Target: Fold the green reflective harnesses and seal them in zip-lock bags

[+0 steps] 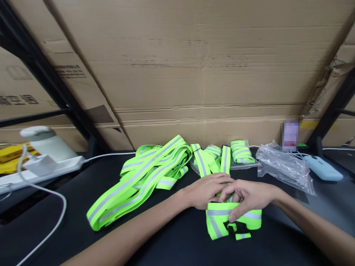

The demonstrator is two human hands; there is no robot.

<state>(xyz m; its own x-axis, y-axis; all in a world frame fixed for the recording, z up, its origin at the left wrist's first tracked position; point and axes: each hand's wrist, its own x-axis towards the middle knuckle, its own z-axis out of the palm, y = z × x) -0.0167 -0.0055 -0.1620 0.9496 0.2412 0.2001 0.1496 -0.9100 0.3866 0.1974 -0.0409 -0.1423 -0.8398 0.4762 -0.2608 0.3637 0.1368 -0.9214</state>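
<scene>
A neon-green reflective harness with silver stripes [217,218] lies partly folded on the black table in front of me, a dark buckle or clip near its lower end. My right hand [253,195] pinches its folded end, thumb on top and fingers curled. Just left of it, my left hand [205,190] rests over the middle straps with its fingers bent around them; its fingertips are partly hidden behind the right hand. Two straps [201,160] run from under my hands toward the back. To the left lies a loose bundle of similar reflective straps [144,181].
Bagged reflective straps [242,152] and a clear plastic bag [284,168] lie toward the back. A light-blue device [323,168] sits at right. On the left are a power strip [65,165], a white bottle [52,144] and a cable [62,210]. Cardboard [205,74] walls the back.
</scene>
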